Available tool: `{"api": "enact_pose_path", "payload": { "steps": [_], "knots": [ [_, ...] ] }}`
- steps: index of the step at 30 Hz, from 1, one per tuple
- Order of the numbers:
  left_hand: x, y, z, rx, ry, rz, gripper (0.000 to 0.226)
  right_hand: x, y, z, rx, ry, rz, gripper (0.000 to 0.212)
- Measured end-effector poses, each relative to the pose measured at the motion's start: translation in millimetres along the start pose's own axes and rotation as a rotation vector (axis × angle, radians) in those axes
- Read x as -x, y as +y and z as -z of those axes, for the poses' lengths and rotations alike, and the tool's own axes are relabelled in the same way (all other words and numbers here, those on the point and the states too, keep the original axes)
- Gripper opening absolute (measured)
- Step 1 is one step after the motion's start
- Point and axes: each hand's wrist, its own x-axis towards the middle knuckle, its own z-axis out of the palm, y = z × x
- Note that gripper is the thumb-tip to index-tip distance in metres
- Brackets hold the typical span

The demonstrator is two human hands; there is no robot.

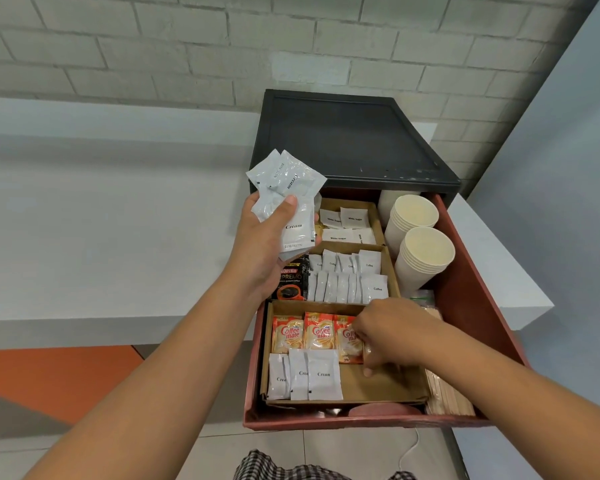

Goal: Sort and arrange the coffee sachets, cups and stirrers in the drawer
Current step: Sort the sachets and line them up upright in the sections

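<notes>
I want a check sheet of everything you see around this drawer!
Surface: red drawer open, cardboard trays inside.
Job's things: Cream sachets, Coffee-mate sachets, Coffee sachets, White Sugar sachets in trays; cup stacks and stirrers on the right.
Clutter: Kopiko pack outside the trays.
Hands: left hand grips loose Cream sachets; right hand curled at a Coffee-mate sachet, grip unclear.
Cables: white cable on floor.
Surroundings: black cabinet, white counter, brick wall.
</notes>
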Motion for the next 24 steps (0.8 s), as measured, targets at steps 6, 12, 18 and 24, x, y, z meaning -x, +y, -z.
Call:
{"api": "enact_pose_path", "payload": {
  "steps": [6, 12, 18, 24],
  "knots": [
    [3, -2, 1, -0.003, -0.010, -0.004, 0.046, 8, 17, 27, -0.328, 0.135, -0.075, 0.034],
    [10, -6, -3, 0.002, -0.051, -0.005, 0.045, 12, 11, 71, -0.889, 0.772, -0.115, 0.019],
    [23, -18, -9, 0.015, -0.110, 0.015, 0.041, -1, 0, 98, -1.135, 0.978, -0.204, 0.025],
    [26, -20, -10, -0.001, -0.109, 0.050, 0.033, -5, 6, 102, -1.233, 0.894, -0.202, 0.005]
  ]
}}
